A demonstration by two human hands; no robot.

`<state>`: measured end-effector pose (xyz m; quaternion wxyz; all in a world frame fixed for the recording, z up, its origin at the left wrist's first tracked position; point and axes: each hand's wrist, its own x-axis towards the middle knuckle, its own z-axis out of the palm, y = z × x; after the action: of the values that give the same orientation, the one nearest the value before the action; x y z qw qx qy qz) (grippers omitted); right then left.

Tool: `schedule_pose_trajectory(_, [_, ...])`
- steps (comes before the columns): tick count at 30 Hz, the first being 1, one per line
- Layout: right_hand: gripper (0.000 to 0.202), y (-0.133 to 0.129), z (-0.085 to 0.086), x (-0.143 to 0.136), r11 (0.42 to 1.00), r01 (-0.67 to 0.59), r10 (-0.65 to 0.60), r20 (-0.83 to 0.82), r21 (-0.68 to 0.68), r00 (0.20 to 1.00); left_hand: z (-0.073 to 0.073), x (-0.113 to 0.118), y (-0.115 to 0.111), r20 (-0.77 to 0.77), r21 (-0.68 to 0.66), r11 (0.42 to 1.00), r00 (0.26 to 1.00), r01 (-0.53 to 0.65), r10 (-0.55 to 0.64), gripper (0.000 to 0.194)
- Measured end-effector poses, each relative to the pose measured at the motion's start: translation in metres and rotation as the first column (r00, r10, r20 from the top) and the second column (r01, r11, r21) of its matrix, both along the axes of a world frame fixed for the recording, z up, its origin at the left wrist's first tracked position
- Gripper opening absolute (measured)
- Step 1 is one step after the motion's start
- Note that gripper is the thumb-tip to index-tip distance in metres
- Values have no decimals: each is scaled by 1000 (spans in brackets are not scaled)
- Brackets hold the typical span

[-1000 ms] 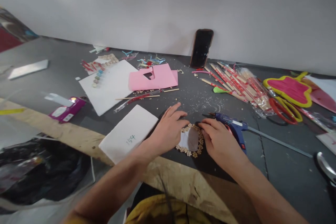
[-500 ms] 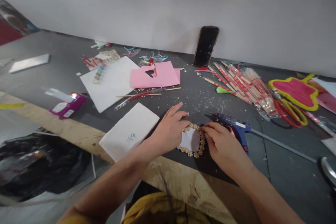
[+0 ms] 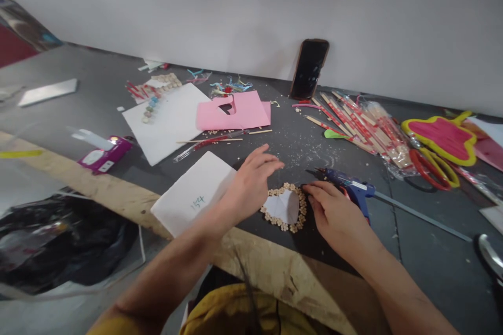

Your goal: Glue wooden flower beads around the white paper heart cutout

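- The heart-like piece (image 3: 290,208) lies flat near the table (image 3: 243,238) edge, between the hands; where its tip points, or its longer axis, is unclear.
- Its smooth white middle is ringed with small tan flower shapes, bumpy, wood-like.
- Left hand (image 3: 251,183): fingers loosely spread, beside it.
- Right hand (image 3: 332,207): fingers bent at its border; I cannot tell whether pinching.

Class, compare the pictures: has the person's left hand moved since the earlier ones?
Yes. Judged against the propped phone, the left hand has shifted upward in the picture, uncovering more of the left side of the heart-shaped piece.
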<state>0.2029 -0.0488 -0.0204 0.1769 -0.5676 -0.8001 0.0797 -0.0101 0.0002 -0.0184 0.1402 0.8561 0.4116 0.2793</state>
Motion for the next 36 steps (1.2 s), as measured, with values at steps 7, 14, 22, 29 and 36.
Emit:
schedule_pose_trajectory(7, [35,-4,30,8,998,34,-33,-26,48,999,18,-9,-3,136,-21,974,964,-226,226,37])
schedule_pose_trajectory(14, [33,-63,49,6,989,8,4,-81,148,997,9,-26,-35,-26,-201,972,993,-120,117,55])
schedule_pose_trajectory(22, [26,-123,-2,-25,990,45,-3,-303,134,953,5,-16,-37,-62,-266,960,995,-93,80,59])
schedule_pose_trajectory(29, [23,-130,-26,-25,973,109,-42,-310,202,950,4,-5,-32,-109,-273,959,993,-71,43,67])
schedule_pose_trajectory(36, [26,-133,-31,-25,978,100,-39,-311,183,950,4,1,-34,-134,-282,955,989,-97,61,66])
